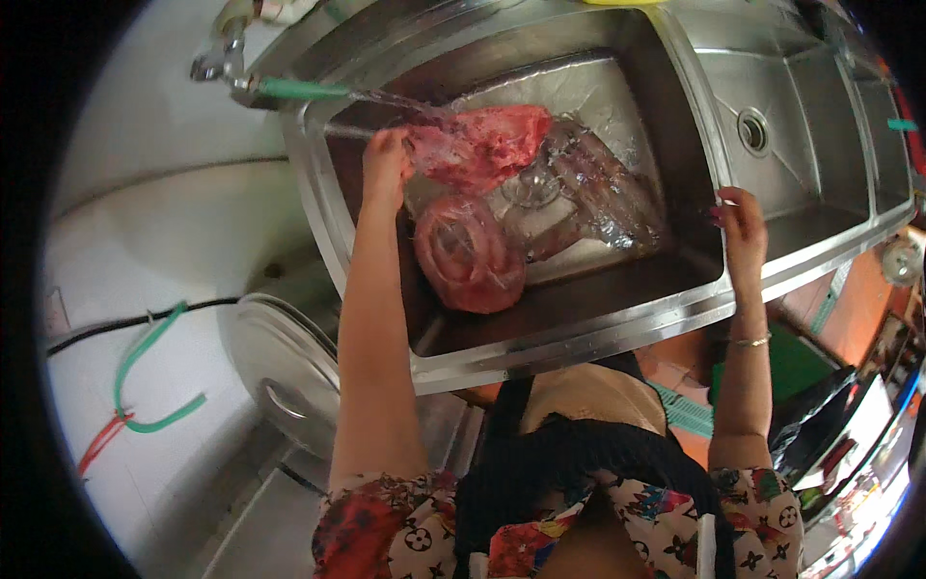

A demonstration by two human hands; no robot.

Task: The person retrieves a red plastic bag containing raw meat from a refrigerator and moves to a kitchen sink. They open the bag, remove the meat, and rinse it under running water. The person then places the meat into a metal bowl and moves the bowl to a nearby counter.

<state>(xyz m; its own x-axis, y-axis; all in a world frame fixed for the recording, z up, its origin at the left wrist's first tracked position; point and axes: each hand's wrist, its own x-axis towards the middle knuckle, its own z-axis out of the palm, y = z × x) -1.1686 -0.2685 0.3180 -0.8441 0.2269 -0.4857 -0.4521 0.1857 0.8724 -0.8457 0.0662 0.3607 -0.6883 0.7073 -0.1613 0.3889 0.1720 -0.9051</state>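
My left hand (388,163) grips the left end of a raw red piece of meat (485,145) in the left basin of a stainless steel sink (680,275). Water from a green hose (300,89) on the tap (231,61) runs onto that meat. Below it lies a rounded, reddish piece of raw meat (477,253) with a ring-like hollow. Darker, brownish-grey meat (597,188) sits wet on the basin's right side, near the drain strainer (532,188). My right hand (745,228) holds the rim (712,155) between the two basins.
The right basin (788,174) has a round drain (753,132). A large metal lid (278,383) leans by the wall at left, near a black cable (145,322) and a green tie (134,376). A yellow object (622,1) touches the sink's far edge.
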